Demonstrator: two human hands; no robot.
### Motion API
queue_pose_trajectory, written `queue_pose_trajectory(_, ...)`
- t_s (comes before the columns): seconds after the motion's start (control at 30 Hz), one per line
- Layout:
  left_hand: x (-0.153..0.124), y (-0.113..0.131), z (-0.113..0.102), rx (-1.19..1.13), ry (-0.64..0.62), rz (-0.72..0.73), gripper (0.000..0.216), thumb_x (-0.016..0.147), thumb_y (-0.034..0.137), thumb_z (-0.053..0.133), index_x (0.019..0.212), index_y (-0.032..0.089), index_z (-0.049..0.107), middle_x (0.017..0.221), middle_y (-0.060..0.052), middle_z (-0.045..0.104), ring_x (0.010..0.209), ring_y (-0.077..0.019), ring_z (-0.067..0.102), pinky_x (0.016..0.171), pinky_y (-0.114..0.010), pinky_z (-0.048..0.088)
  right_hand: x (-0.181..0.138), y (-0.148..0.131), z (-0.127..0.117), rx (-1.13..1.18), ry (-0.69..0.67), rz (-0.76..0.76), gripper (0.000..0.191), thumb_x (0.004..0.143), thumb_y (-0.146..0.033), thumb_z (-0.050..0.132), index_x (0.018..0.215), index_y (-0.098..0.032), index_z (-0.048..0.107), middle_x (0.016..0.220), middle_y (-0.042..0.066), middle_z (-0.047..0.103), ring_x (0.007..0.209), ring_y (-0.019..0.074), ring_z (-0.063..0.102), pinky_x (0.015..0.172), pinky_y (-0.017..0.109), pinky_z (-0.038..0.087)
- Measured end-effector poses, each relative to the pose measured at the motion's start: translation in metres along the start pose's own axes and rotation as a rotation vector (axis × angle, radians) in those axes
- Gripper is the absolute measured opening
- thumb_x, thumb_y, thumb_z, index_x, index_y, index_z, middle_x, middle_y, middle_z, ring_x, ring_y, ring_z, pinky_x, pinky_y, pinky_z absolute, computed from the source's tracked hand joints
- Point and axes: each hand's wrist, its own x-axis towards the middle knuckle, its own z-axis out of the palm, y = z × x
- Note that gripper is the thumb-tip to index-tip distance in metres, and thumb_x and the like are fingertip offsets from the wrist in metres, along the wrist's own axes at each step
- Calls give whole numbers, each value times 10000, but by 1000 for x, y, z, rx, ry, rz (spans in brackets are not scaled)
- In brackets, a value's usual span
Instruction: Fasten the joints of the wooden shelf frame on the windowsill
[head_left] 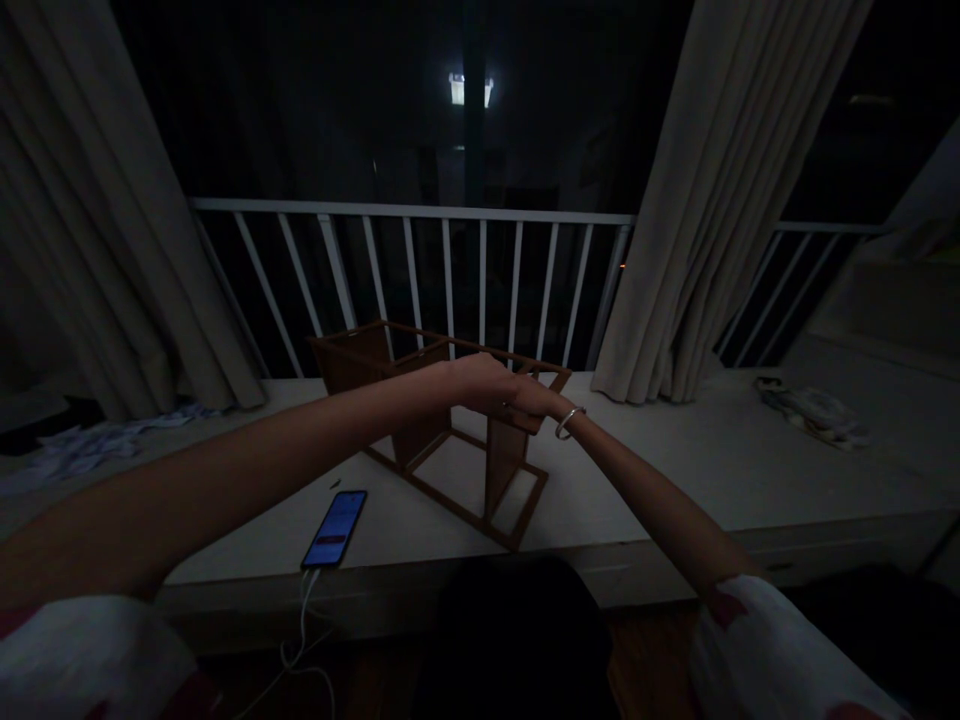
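Note:
A brown wooden rack [420, 480] with several shelf panels lies on its side on the white window ledge. My left hand [480, 380] reaches across to the rack's right end, its fingers closed and mostly hidden behind the knuckles. Against it, my right hand [531, 396] comes in from the right, also closed, with a silver bangle [570, 423] on the wrist. Both hands meet just above the edge of the rack's end panel [506, 460]. Dim light and the overlapping fingers hide what is between them.
Left of the rack, a lit phone [335, 530] lies near the ledge's front edge, a white cable [304, 610] hanging from it. Crumpled papers [82, 445] lie far left. White railing [409, 265] and curtains [705, 220] stand behind. A cloth-like bundle [814, 412] lies right.

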Motion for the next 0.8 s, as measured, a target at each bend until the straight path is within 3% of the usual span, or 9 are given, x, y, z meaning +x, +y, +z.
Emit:
queue_pose_trajectory(0.13, -12, -7, -7, -98, 93, -98, 287, 797, 358, 423, 990, 223, 588, 851, -58, 649, 732, -170, 590, 617, -241, 384, 2, 6, 3, 7, 10, -19, 288, 826, -289, 406, 938, -152, 633, 919, 62, 644, 824, 160, 571, 736, 236, 381)
queue_pose_trajectory(0.3, -21, -21, 12, -163, 166, -371, 384, 852, 404, 272, 915, 171, 571, 824, -65, 631, 719, -154, 583, 596, -224, 372, 5, 12, 5, 32, -9, -87, 367, 857, -375, 348, 906, -160, 640, 897, 48, 641, 826, 134, 564, 752, 221, 351)
queue_pose_trajectory(0.5, -18, -11, 34, -113, 135, -335, 358, 862, 378, 249, 928, 182, 542, 803, -76, 628, 705, -181, 597, 601, -249, 381, 8, 15, 5, 48, -20, -61, 384, 850, -406, 363, 900, -150, 643, 909, 55, 639, 837, 143, 559, 747, 220, 349)
queue_pose_trajectory(0.63, -15, -7, 33, -95, 142, -310, 249, 828, 273, 339, 977, 197, 524, 836, -82, 629, 721, -187, 600, 609, -253, 381, 9, 16, 5, 43, -23, -41, 394, 847, -414, 368, 917, -141, 643, 887, 63, 645, 823, 149, 564, 733, 220, 352)
queue_pose_trajectory(0.8, -17, -11, 31, -125, 163, -319, 221, 810, 250, 363, 886, 196, 563, 806, -77, 630, 727, -182, 593, 608, -247, 373, 8, 15, 5, 39, -3, -49, 392, 853, -410, 355, 921, -155, 644, 890, 60, 647, 818, 150, 568, 726, 225, 355)
